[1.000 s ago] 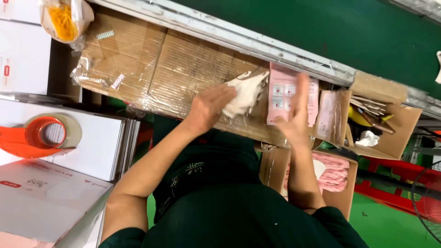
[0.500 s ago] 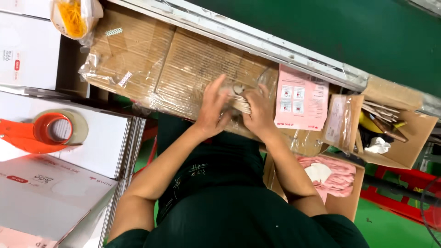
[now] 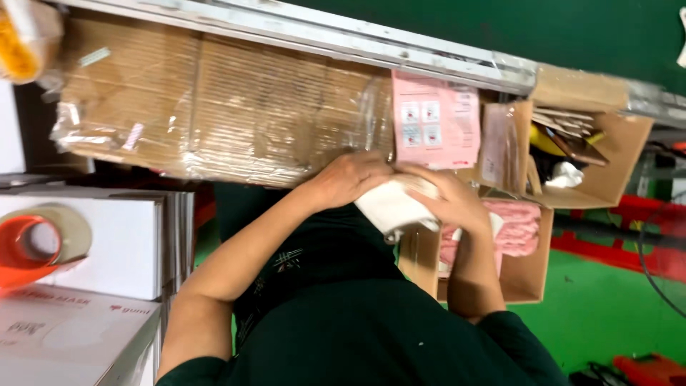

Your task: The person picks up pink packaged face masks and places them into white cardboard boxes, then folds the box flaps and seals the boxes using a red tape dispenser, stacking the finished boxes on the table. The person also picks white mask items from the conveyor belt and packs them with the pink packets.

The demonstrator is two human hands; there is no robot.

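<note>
My left hand [image 3: 349, 179] and my right hand [image 3: 449, 201] meet at the near edge of a cardboard-covered worktop [image 3: 214, 107]. Both grip a white folded soft piece [image 3: 391, 209], which sticks out between and below them. The left hand's fingers lie over its top, and the right hand presses on its right side. A pink printed packet [image 3: 434, 118] lies on the worktop just above the hands. Right below the right hand stands an open cardboard box of pink pieces [image 3: 516, 227].
Clear plastic film covers the worktop. An open box of tools and scraps [image 3: 593, 161] sits at the right. White cartons [image 3: 93, 243] and an orange tape dispenser [image 3: 28, 243] stand at the left. A metal rail [image 3: 321, 36] runs along the far edge.
The hands were apart, the left with the white piece and the right at the pink packet. They came together and drew back toward my body, with the white piece between them.
</note>
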